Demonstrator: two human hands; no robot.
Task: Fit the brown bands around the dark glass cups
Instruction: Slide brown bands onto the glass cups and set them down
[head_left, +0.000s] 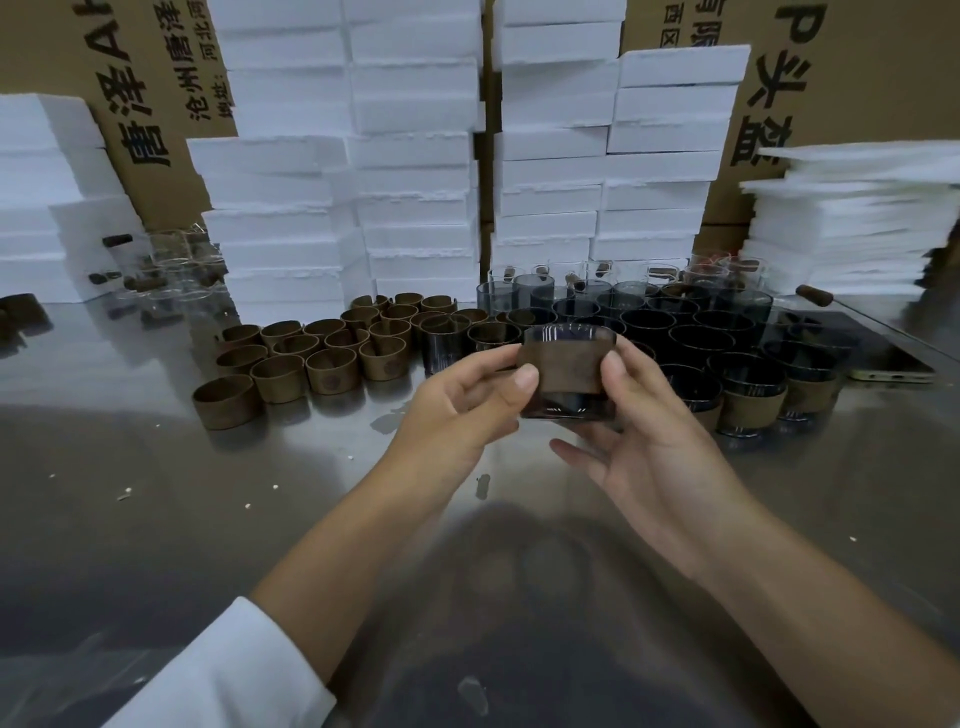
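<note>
A dark glass cup (566, 405) with a brown band (566, 366) around its middle is held up above the steel table. My left hand (462, 400) pinches its left side with thumb and fingers. My right hand (639, 441) grips its right side, fingers passing under the base. Several loose brown bands (311, 358) stand on the table to the left. Several bare dark cups (691, 327) stand behind and to the right, and banded cups (753, 405) sit at the right front.
Stacks of white foam boxes (415, 156) and cardboard cartons (150, 104) wall off the back. Clear glasses (171, 270) stand at the back left. A phone (883, 364) lies at the far right. The steel table (208, 519) carries small white crumbs.
</note>
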